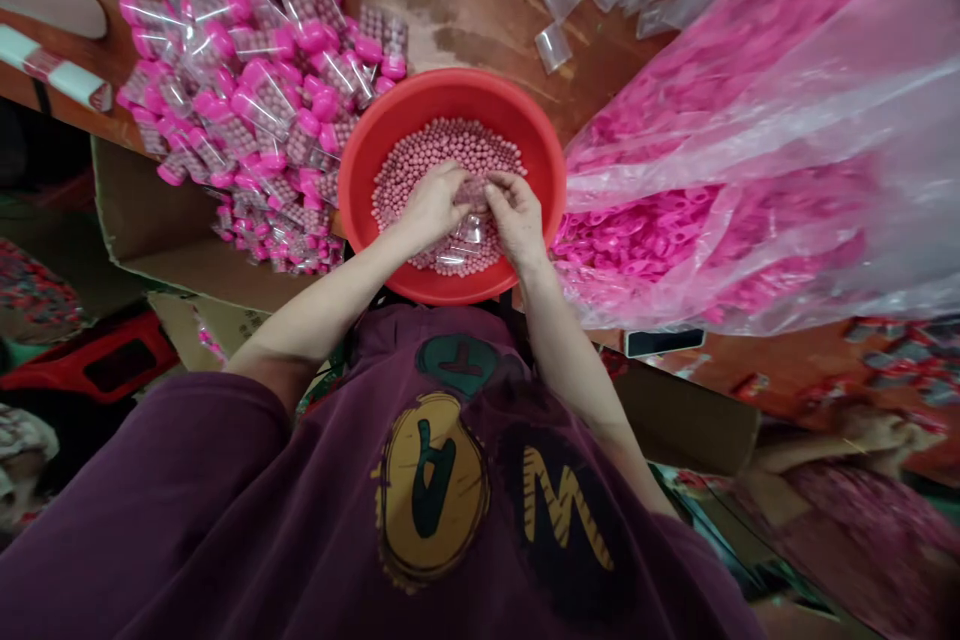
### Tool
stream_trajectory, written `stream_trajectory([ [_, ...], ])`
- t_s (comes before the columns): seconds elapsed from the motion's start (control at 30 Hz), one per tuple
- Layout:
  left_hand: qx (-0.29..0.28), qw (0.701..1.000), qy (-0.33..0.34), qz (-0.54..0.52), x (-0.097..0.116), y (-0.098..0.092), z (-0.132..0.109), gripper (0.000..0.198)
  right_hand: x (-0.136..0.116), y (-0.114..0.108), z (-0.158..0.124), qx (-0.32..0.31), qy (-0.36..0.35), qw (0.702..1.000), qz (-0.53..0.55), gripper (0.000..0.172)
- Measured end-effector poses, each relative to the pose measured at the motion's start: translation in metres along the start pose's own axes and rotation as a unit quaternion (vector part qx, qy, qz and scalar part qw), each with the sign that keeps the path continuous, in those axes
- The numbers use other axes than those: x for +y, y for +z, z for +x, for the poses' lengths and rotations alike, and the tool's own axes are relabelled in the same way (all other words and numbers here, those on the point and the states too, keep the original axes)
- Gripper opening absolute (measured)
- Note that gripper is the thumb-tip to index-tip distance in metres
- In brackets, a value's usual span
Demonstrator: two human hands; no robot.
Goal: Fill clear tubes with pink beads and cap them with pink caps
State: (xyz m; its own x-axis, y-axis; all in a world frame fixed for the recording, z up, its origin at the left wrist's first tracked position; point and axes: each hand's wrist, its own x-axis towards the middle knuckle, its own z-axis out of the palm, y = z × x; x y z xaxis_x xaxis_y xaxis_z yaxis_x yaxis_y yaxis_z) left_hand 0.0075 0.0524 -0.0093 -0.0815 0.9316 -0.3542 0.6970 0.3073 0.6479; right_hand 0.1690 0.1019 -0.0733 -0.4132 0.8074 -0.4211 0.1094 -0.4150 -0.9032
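The left hand [431, 207] and right hand [516, 218] pinch a clear plastic tube [466, 225] between their fingertips, among pink beads [442, 155] in a red plastic basin [450, 95]; pink-capped bead tubes [255, 90] lie heaped beside it on the wooden table [480, 20]

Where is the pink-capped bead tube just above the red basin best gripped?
Pinch the tube's clear body across its long sides, from above: it lies at the tube pile's edge, with bare wooden table beside it.
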Motion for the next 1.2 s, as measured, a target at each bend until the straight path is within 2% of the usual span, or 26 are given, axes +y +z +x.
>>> stream_trajectory([
  [0.1,-0.019,0.999,-0.004,0.032,-0.001,-0.003,0.002,0.023,0.004,0.0,-0.003,0.005,0.027,1.0,-0.015,0.045],
  [0.17,-0.004,0.997,-0.031,0.076,-0.006,-0.009,0.005,0.022,-0.002,-0.003,-0.015,0.026,0.025,0.998,-0.053,0.035],
  [0.27,0.047,0.984,-0.095,0.146,-0.017,-0.019,0.018,0.034,-0.019,-0.016,-0.047,0.026,-0.046,0.986,-0.16,0.028],
  [0.33,0.041,0.977,-0.119,0.175,-0.02,-0.017,0.032,0.045,-0.031,-0.025,-0.072,0.003,-0.109,0.967,-0.232,0.021],
  [0.4,0.014,0.978,-0.117,0.171,-0.016,-0.001,0.047,0.049,-0.037,-0.033,-0.093,-0.013,-0.147,0.949,-0.279,0.019],
  [0.47,0.0,0.988,-0.09,0.126,-0.006,0.026,0.058,0.048,-0.038,-0.037,-0.106,-0.023,-0.159,0.937,-0.31,0.022],
  [0.57,0.01,0.998,-0.05,0.028,0.005,0.067,0.065,0.037,-0.035,-0.036,-0.111,-0.039,-0.153,0.925,-0.346,0.025],
  [0.67,0.022,0.998,-0.045,-0.05,-0.001,0.086,0.06,0.035,-0.033,-0.036,-0.108,-0.039,-0.164,0.926,-0.337,0.026],
  [0.73,0.021,0.994,-0.036,-0.101,-0.012,0.083,0.054,0.04,-0.034,-0.039,-0.104,-0.021,-0.175,0.936,-0.304,0.024],
  [0.9,0.007,0.974,-0.002,-0.228,-0.029,0.056,0.03,0.054,-0.04,-0.051,-0.089,0.035,-0.156,0.959,-0.234,0.023],
  [1.07,-0.046,0.922,0.011,-0.385,-0.019,0.034,0.008,0.035,-0.056,-0.053,-0.064,0.017,-0.18,0.951,-0.251,0.027],
  [1.2,-0.097,0.859,-0.006,-0.502,-0.003,0.013,-0.01,0.037,-0.068,-0.045,-0.047,-0.021,-0.202,0.947,-0.248,0.029],
])
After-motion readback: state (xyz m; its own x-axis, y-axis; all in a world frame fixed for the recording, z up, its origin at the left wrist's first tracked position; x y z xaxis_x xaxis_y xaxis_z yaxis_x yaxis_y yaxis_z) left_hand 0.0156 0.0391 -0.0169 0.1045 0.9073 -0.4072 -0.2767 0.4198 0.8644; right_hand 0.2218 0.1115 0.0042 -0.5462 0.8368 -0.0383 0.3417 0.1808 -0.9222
